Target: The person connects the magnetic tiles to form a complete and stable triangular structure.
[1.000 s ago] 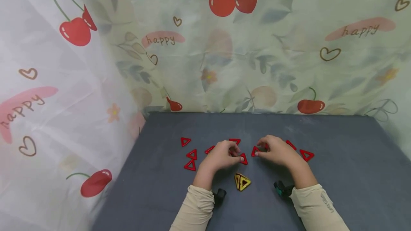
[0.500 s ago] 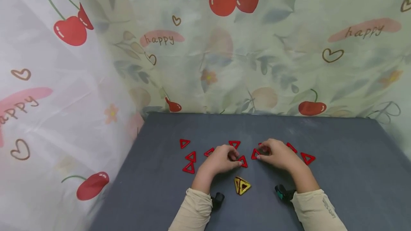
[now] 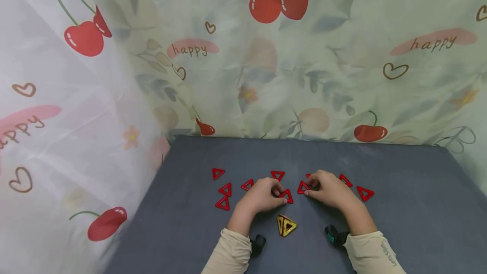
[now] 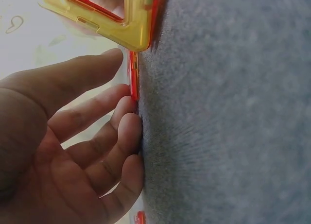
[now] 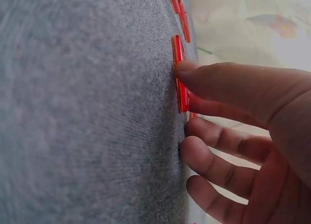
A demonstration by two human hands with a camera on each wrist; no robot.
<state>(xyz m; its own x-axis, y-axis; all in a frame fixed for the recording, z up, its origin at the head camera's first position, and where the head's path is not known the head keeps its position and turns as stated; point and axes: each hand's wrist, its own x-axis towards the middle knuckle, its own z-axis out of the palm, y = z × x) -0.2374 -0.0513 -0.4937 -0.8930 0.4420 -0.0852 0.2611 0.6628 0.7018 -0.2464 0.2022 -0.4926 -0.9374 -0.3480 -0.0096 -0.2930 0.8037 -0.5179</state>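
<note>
My left hand (image 3: pixel 262 195) pinches the edge of a red triangular magnetic tile (image 3: pixel 287 196) lying on the dark table. In the left wrist view that tile (image 4: pixel 134 76) shows edge-on between thumb and fingers. Opposite, my right hand (image 3: pixel 329 189) holds another red triangular tile (image 3: pixel 303 187), the thumb on its near edge in the right wrist view, where the tile (image 5: pixel 180 73) lies flat. A small gap parts the two tiles. Nearer the body sits a raised yellow triangular piece (image 3: pixel 286 226), made of joined tiles. Another red tile is partly hidden behind my right fingers.
Several red triangular tiles lie left of my left hand, among them one tile (image 3: pixel 218 173) at the far left. Another red tile (image 3: pixel 277 175) lies behind that hand. Two red tiles lie beyond my right hand, one (image 3: pixel 365 193) outermost. A printed curtain (image 3: pixel 243 75) borders the table (image 3: pixel 418 206).
The head view has shifted slightly, so the table sits a little lower in it. Both hands stay at the same two red tiles with barely any movement.
</note>
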